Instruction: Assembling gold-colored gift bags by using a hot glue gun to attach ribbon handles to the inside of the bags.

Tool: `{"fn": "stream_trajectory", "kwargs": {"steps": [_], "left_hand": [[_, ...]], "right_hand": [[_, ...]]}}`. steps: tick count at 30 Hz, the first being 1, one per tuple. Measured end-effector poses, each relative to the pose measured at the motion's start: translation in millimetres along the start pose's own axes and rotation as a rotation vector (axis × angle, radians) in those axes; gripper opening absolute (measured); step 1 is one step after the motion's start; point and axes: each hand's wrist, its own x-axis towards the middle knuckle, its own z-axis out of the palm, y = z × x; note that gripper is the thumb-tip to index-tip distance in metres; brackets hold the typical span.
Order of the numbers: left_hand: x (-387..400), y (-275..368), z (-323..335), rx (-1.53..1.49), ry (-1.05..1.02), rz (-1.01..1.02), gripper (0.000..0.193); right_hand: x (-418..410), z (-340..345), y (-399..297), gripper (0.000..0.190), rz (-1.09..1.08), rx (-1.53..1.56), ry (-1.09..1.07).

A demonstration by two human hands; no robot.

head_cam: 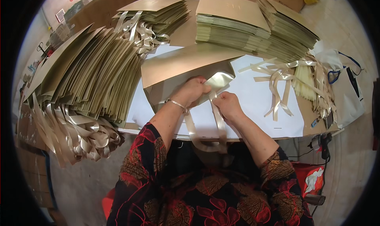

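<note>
A gold paper bag (190,62) lies opened on white sheets in front of me, its mouth towards me. My left hand (196,88) pinches the bag's edge near a shiny folded flap (220,79). Just right of it, my right hand (227,104) is closed on a cream satin ribbon (219,119). The ribbon hangs in a loop over the table's front edge. More ribbons (279,77) lie loose on the white paper at the right. What the fingertips cover is hidden.
Flat bags with ribbon handles (89,74) stand packed at the left; another such pile (154,6) lies behind. Stacks of flat bags (231,24) stand at the back. Ribbon bundles (322,89) hang at the right edge, near a glue gun (322,144).
</note>
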Motion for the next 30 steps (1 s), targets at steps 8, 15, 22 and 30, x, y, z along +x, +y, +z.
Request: {"fn": "stream_trajectory", "kwargs": {"steps": [8,15,22,30], "left_hand": [[-2,1,9,0.062,0.014,0.062,0.025],[8,-5,12,0.178,0.063,0.143,0.033],[15,-9,16,0.209,0.141,0.133,0.036],[22,-11,21,0.690,-0.015,0.045,0.038]], "right_hand": [[-1,5,0,0.015,0.044,0.115,-0.046],[-6,5,-2,0.021,0.073,0.144,-0.058],[-4,0,1,0.024,0.039,0.198,-0.045],[-5,-23,7,0.026,-0.110,-0.423,-0.006]]}}
